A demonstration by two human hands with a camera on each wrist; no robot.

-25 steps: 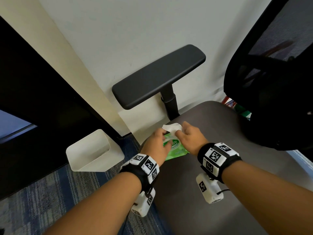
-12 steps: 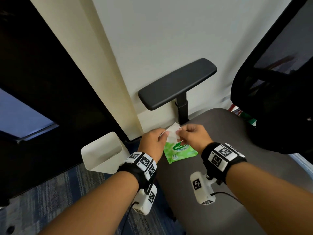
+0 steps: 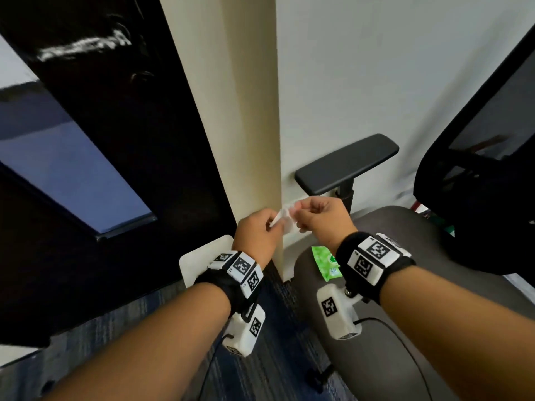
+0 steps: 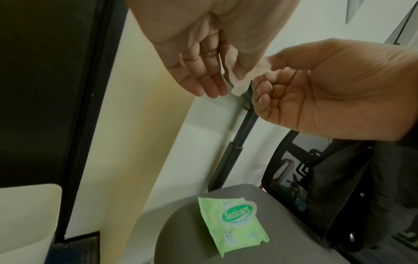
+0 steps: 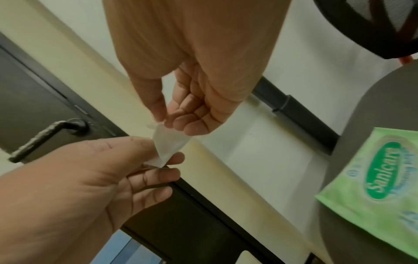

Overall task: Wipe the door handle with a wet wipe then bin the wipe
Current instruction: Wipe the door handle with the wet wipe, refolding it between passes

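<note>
A small white wet wipe point(image 3: 285, 222) hangs in the air between my two hands, in front of the cream door frame. My left hand point(image 3: 260, 230) pinches its left end and my right hand point(image 3: 318, 215) pinches its right end. The left wrist view shows the wet wipe point(image 4: 239, 78) stretched between thumb and fingers. In the right wrist view the wet wipe point(image 5: 167, 144) appears near a black lever door handle point(image 5: 47, 134) on the dark door. A white bin point(image 3: 199, 260) stands on the floor below my left wrist.
A green wipes pack point(image 3: 325, 263) lies on the grey chair seat point(image 3: 376, 357) under my right wrist. The chair's black armrest point(image 3: 347, 166) and mesh back point(image 3: 477, 198) stand to the right. The dark door point(image 3: 115, 169) fills the left, above blue carpet point(image 3: 275, 357).
Both hands have lifted the wipe up and away from the green pack, which stays on the seat. The head view has tilted up towards the door.
</note>
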